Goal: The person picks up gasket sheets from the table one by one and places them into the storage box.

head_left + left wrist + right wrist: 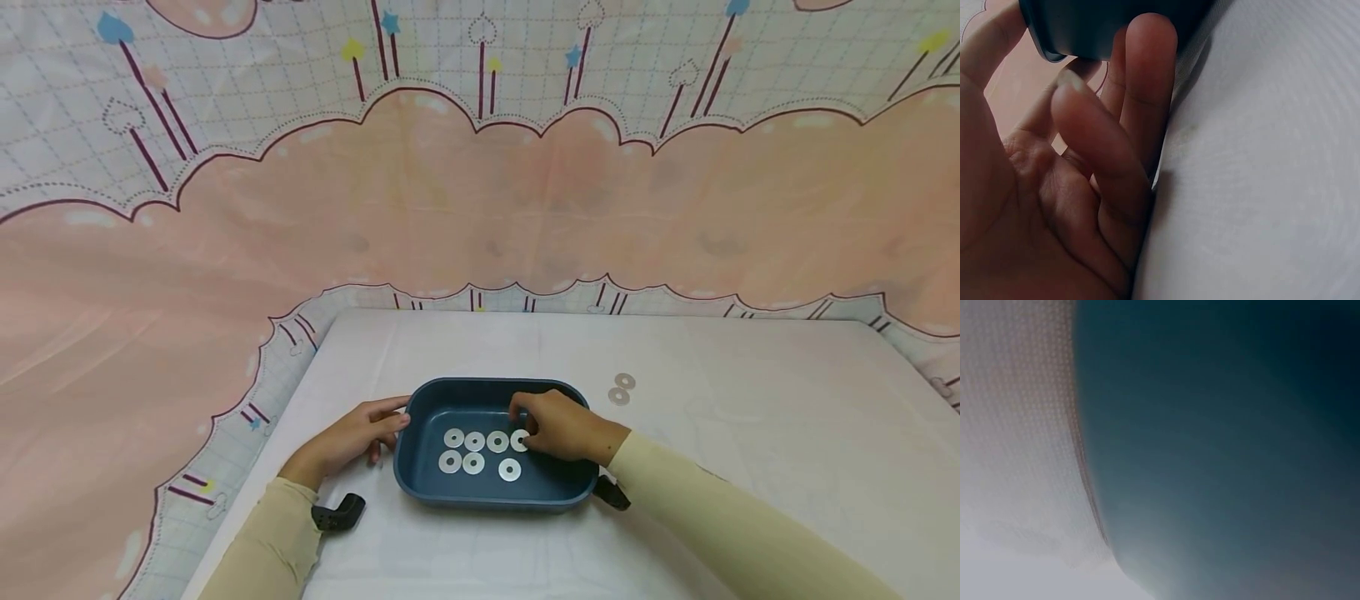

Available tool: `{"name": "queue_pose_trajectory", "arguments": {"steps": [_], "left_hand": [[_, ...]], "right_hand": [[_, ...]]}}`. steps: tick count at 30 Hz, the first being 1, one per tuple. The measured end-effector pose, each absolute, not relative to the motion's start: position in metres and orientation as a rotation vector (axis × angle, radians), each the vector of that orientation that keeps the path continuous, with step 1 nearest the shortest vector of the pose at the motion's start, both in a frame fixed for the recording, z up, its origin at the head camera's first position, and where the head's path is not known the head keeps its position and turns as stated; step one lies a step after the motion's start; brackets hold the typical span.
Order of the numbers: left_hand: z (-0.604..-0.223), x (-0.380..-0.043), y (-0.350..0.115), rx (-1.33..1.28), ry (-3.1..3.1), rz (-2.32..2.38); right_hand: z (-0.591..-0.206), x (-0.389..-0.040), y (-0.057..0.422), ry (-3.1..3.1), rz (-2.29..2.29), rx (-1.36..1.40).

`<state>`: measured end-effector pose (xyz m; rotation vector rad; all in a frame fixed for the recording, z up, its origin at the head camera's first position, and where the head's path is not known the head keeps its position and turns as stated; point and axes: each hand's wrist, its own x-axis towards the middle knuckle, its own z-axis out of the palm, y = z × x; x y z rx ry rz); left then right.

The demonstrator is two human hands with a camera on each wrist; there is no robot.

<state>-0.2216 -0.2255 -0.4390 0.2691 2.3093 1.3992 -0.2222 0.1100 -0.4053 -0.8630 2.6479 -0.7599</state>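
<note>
A dark blue rectangular tray (491, 503) sits on the white-covered table, with several flat silver washers (473, 462) lying in two rows on its floor. My right hand (564, 427) reaches over the tray's right side, its thumb and fingertips at the washer (517, 439) on the right end of the upper row, which they partly cover. At the left end, my left hand (358, 433) rests its fingertips against the tray's rim, fingers loosely bent. The left wrist view shows these fingers (1150, 62) beside the tray's outer wall (1079, 31). Tray surface (1222, 456) fills most of the right wrist view.
Two more washers (621, 388) lie on the table to the right of the tray, beyond the right forearm. A black wrist device (339, 512) is strapped at the left wrist. A patterned peach and white cloth (525, 200) hangs behind the table.
</note>
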Motion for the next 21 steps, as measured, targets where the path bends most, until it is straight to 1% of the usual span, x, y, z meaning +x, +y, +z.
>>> {"name": "queue_pose_trajectory", "arguments": {"steps": [5,10,21], "left_hand": [[-0.441,-0.221,-0.225,0.255,2.307,1.406],[-0.442,-0.22,-0.226,0.255,2.308,1.404],[-0.443,-0.22,-0.227,0.246,2.31,1.404]], "right_hand": [[-0.405,-0.223,0.112,2.665,-0.775,-0.881],[-0.401,-0.216,0.119,2.685,-0.898,-0.914],[-0.389,-0.195,0.156,2.859,-1.175,-0.916]]}}
